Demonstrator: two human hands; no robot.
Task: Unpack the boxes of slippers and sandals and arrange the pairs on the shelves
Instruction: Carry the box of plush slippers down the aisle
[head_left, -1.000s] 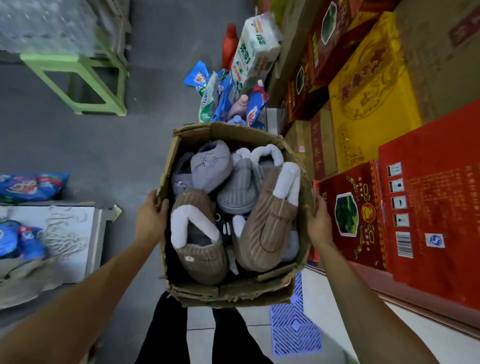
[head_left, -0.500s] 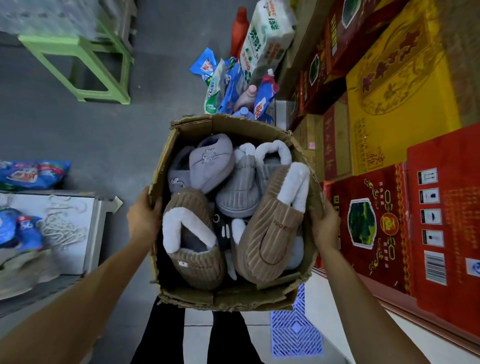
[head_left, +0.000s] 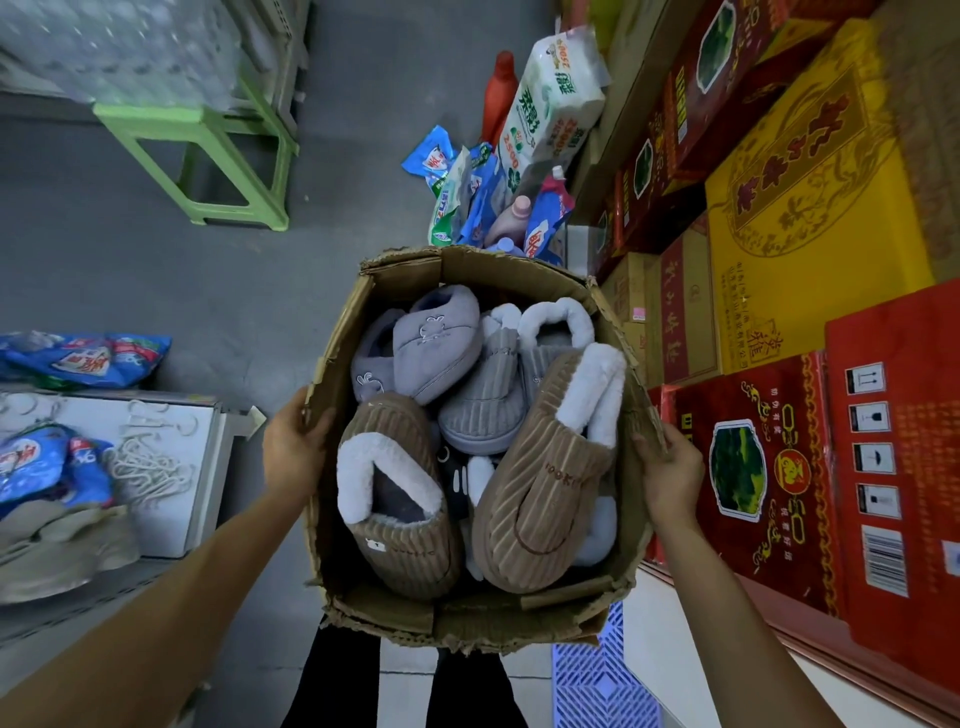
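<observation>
The left hand (head_left: 291, 447) and the right hand (head_left: 672, 467) are gripping opposite side walls of a torn cardboard box (head_left: 467, 618), fingers clamped over its rims. Brown corduroy slippers (head_left: 535, 499) are lying along the near edge inside, grey slippers (head_left: 436, 343) toward the far edge.

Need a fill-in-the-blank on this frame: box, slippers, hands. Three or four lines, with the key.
1. The cardboard box is held by ____ hands, the left hand and the right hand, one on each side.
2. The box is filled with ____.
3. The two slippers nearest the person, one brown slipper and the other brown slipper, have ____ fleece lining.
4. The stool on the floor is ____.

Missing words: two; slippers; white; green
</observation>
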